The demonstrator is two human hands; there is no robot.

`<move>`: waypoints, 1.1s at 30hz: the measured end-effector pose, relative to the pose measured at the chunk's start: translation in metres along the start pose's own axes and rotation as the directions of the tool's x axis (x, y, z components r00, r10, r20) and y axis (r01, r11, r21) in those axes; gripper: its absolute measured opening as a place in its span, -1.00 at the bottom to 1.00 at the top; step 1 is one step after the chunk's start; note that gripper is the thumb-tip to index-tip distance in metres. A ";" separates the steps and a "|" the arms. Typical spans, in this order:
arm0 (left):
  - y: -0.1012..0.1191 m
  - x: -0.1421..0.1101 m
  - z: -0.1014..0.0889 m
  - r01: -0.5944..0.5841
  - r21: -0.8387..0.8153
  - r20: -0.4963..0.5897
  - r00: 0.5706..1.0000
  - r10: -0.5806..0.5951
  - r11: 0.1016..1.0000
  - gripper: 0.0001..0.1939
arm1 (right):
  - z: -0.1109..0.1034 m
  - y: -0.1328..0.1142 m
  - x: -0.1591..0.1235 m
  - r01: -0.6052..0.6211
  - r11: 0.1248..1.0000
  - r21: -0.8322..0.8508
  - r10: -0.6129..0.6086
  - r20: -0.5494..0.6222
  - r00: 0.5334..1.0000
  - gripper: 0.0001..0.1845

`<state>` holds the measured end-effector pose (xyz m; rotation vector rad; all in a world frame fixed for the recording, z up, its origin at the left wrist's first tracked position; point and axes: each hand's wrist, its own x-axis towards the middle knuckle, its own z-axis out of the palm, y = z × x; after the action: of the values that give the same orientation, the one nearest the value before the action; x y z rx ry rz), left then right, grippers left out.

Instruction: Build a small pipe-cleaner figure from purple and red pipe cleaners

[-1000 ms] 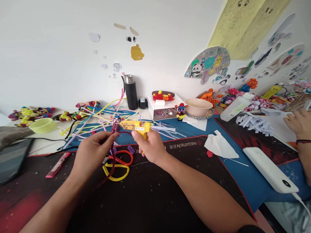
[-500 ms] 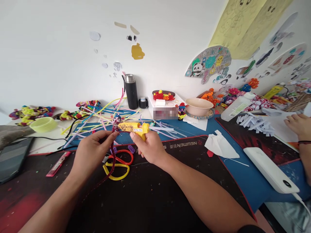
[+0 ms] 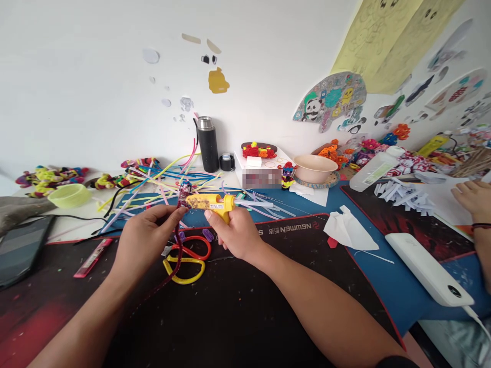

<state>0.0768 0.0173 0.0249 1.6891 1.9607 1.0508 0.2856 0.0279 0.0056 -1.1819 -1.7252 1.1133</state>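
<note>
My right hand (image 3: 240, 230) is wrapped round the handle of a yellow glue gun (image 3: 205, 202), its stained front end pointing left and a clear glue stick out of its back. The nozzle end meets a small pipe-cleaner figure (image 3: 185, 188) with a blue and white top and a dark red body. Between thumb and fingers, my left hand (image 3: 155, 230) pinches the figure's lower part. From there a dark red pipe cleaner (image 3: 178, 263) hangs in a curve to the mat. Scissors (image 3: 192, 278) with red and yellow handles lie just below, their blades largely hidden.
Loose pipe cleaners (image 3: 130, 204) spread behind my hands, near a black thermos (image 3: 207, 145). A white box (image 3: 245, 166), a beige bowl (image 3: 315, 167) and a white power bank (image 3: 427, 268) stand or lie to the right. Another person's hand (image 3: 473, 199) rests at the far right.
The view has shifted very slightly. Both hands, the glue gun and the figure keep almost the same places.
</note>
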 end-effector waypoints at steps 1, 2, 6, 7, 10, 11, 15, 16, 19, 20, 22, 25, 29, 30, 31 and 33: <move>0.000 0.000 0.000 0.002 0.004 0.000 1.000 -0.002 1.000 -0.54 | 0.000 0.000 0.000 0.002 1.000 -0.001 -0.002 0.002 1.000 -0.37; 0.000 0.000 0.000 0.001 0.009 0.000 1.000 -0.001 1.000 -0.54 | 0.000 0.000 0.000 0.004 1.000 -0.001 -0.004 0.004 1.000 -0.37; 0.000 -0.001 0.000 -0.012 0.025 -0.005 1.000 0.012 1.000 -0.52 | 0.000 -0.001 0.000 0.010 1.000 -0.004 -0.010 0.008 1.000 -0.37; 0.000 -0.001 -0.001 -0.018 0.027 -0.006 1.000 0.018 0.999 -0.52 | 0.000 -0.001 0.000 0.011 1.000 -0.005 -0.011 0.007 1.000 -0.37; 0.001 -0.002 -0.001 -0.032 0.032 -0.012 0.999 0.032 0.999 -0.53 | 0.000 -0.002 0.000 0.016 1.000 -0.004 -0.016 0.003 1.000 -0.38; 0.001 -0.002 -0.001 -0.035 0.032 -0.010 0.999 0.035 0.999 -0.52 | 0.000 -0.001 0.000 0.017 1.000 -0.005 -0.017 0.003 1.000 -0.38; 0.001 -0.001 -0.002 -0.045 0.037 0.003 0.999 0.045 0.998 -0.49 | 0.001 0.000 -0.001 0.010 1.000 0.003 -0.010 0.017 1.000 -0.42; 0.000 -0.001 -0.002 -0.042 0.043 0.006 0.999 0.042 0.998 -0.49 | 0.001 0.001 -0.001 0.006 1.000 0.013 -0.007 0.026 1.000 -0.43; -0.003 0.003 -0.002 -0.012 0.055 0.015 1.000 0.011 0.998 -0.49 | 0.002 0.001 -0.001 -0.001 0.996 0.090 -0.005 0.062 0.998 -0.44; -0.005 0.004 -0.002 0.003 0.052 0.018 1.000 -0.004 0.999 -0.47 | 0.001 0.001 0.000 -0.006 0.990 0.138 -0.004 0.075 0.997 -0.44; -0.007 0.007 -0.002 0.031 0.034 0.024 0.999 -0.031 0.999 -0.45 | 0.000 0.000 0.003 -0.024 0.964 0.263 -0.001 0.093 0.996 -0.41; -0.011 0.010 -0.001 0.052 0.010 0.018 0.998 -0.053 0.999 -0.43 | -0.005 0.000 0.010 -0.045 0.891 0.451 0.012 0.075 0.997 -0.37; -0.016 0.013 0.001 0.052 -0.018 0.021 0.998 -0.052 0.998 -0.45 | -0.011 0.010 0.020 -0.093 0.807 0.584 0.084 0.044 0.996 -0.37; -0.017 0.013 0.001 0.051 -0.026 0.022 0.999 -0.050 0.998 -0.46 | -0.011 0.014 0.022 -0.119 0.793 0.598 0.112 0.049 0.992 -0.36; -0.018 0.014 0.002 0.047 -0.037 0.021 0.999 -0.046 0.998 -0.47 | -0.010 0.019 0.023 -0.148 0.785 0.602 0.140 0.060 0.988 -0.36; -0.020 0.015 0.003 0.031 -0.063 0.016 0.999 -0.030 0.997 -0.49 | -0.007 0.027 0.024 -0.201 0.785 0.586 0.186 0.086 0.979 -0.34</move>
<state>0.0616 0.0317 0.0118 1.6237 1.9168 1.0743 0.2933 0.0576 -0.0146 -0.9486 -1.1364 1.6470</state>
